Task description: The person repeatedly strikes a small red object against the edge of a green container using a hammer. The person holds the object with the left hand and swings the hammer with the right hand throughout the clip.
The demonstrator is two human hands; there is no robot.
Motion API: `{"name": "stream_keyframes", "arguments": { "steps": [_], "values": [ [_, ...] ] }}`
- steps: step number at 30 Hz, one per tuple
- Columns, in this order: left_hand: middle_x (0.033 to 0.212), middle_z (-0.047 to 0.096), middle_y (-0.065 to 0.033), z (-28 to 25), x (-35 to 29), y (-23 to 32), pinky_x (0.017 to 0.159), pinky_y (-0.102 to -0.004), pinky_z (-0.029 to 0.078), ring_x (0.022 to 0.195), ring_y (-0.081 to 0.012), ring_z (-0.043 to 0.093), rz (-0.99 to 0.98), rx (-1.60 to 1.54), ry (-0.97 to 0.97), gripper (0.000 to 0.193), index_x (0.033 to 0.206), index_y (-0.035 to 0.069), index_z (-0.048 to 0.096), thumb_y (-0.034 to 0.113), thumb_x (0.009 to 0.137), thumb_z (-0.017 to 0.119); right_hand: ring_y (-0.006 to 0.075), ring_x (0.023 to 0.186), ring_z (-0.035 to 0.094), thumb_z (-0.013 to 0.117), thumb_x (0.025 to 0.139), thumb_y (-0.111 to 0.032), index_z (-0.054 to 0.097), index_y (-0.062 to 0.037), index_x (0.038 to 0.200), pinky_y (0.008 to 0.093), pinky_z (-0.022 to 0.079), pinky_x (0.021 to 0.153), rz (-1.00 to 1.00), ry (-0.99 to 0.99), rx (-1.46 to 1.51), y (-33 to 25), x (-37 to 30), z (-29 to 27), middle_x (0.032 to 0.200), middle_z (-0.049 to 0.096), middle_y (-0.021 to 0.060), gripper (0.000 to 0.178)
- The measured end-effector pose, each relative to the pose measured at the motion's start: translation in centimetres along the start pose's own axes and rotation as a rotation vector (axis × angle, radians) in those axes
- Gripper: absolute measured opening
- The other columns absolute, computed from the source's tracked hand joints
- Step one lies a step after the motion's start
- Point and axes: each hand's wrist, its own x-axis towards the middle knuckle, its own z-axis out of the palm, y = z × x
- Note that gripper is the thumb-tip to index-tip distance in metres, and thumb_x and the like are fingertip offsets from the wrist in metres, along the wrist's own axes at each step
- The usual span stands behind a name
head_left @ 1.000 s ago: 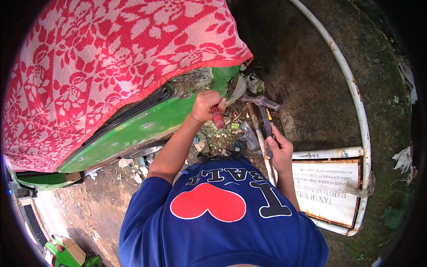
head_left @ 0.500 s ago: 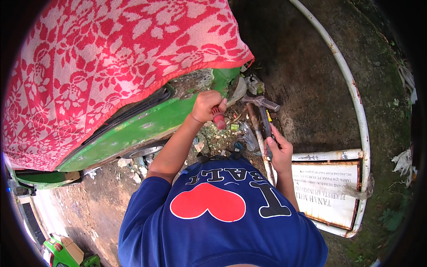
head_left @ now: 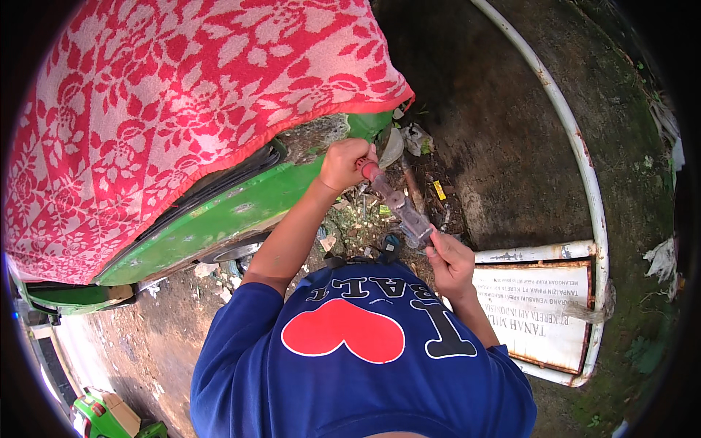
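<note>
My left hand (head_left: 346, 165) is closed in a fist around a red-handled tool (head_left: 369, 170). The tool's rounded red end sticks out of the fist; its other end is hidden, so its exact kind cannot be told. A metal hammer (head_left: 403, 207) is in my right hand (head_left: 450, 264), which grips its foreshortened handle. The hammer's head lies at the red end, apparently touching it. Just beyond my left fist is the worn, patchy edge of a green vehicle body (head_left: 241, 208).
A red and pink floral blanket (head_left: 219, 95) drapes over the vehicle. On the right, a white rusty pipe frame (head_left: 570, 131) holds a white sign board (head_left: 533, 306). Debris (head_left: 358, 208) and a small yellow piece (head_left: 439, 190) lie on the ground. Another green object (head_left: 102, 416) stands lower left.
The hammer has swung left and toward the red-handled tool, from a raised place apart from it. My right hand has tilted with it; my left fist has barely shifted.
</note>
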Motion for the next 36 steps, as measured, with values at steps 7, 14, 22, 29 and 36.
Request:
{"name": "stream_keyframes", "arguments": {
  "steps": [7,14,22,29,36],
  "values": [
    [0.060,0.054,-0.0088,0.7,0.0,0.1,0.051,-0.0384,0.045,0.056,-0.0297,0.056,0.024,-0.051,-0.066,0.023,0.063,0.007,0.050,0.008,0.071,0.072,0.0122,0.062,0.053,0.052,0.095,-0.003,0.050,0.0038,0.135,0.0261,0.046,0.058,0.116,0.106,0.131,0.8,-1.6,0.2,0.080,0.062,0.0104,0.041],
    [0.055,0.047,-0.0097,1.9,-0.6,1.0,0.047,-0.0406,0.040,0.050,-0.0314,0.050,0.086,-0.070,-0.035,0.031,0.059,0.006,0.042,0.006,0.074,0.069,0.0102,0.067,0.053,0.053,0.097,-0.009,0.046,0.0060,0.137,0.0243,0.046,0.057,0.348,0.279,0.395,2.5,-2.5,-1.0,0.085,0.062,0.0077,0.043],
    [0.055,0.046,-0.0085,1.3,-0.5,1.3,0.047,-0.0400,0.039,0.049,-0.0297,0.050,0.076,-0.104,-0.008,0.032,0.059,0.007,0.041,0.003,0.074,0.069,0.0095,0.066,0.052,0.052,0.099,-0.010,0.044,0.0053,0.139,0.0242,0.046,0.057,0.438,0.272,0.447,3.7,-2.4,-1.8,0.084,0.060,0.0070,0.044],
    [0.055,0.047,-0.0085,1.3,-0.1,1.0,0.047,-0.0394,0.040,0.050,-0.0298,0.050,0.076,-0.072,0.007,0.031,0.059,0.007,0.042,0.004,0.074,0.069,0.0099,0.068,0.053,0.053,0.098,-0.009,0.045,0.0050,0.138,0.0239,0.046,0.057,0.423,0.186,0.458,4.3,-1.7,-1.6,0.098,0.064,0.0096,0.044],
    [0.059,0.052,-0.0105,1.1,0.8,0.4,0.050,-0.0388,0.042,0.054,-0.0313,0.054,0.028,0.018,0.020,0.026,0.062,0.006,0.048,0.008,0.073,0.072,0.0121,0.067,0.053,0.052,0.097,-0.007,0.045,0.0032,0.139,0.0262,0.047,0.058,0.331,0.197,0.403,2.7,-1.2,-1.5,0.101,0.064,0.0100,0.044]
  ]
}}
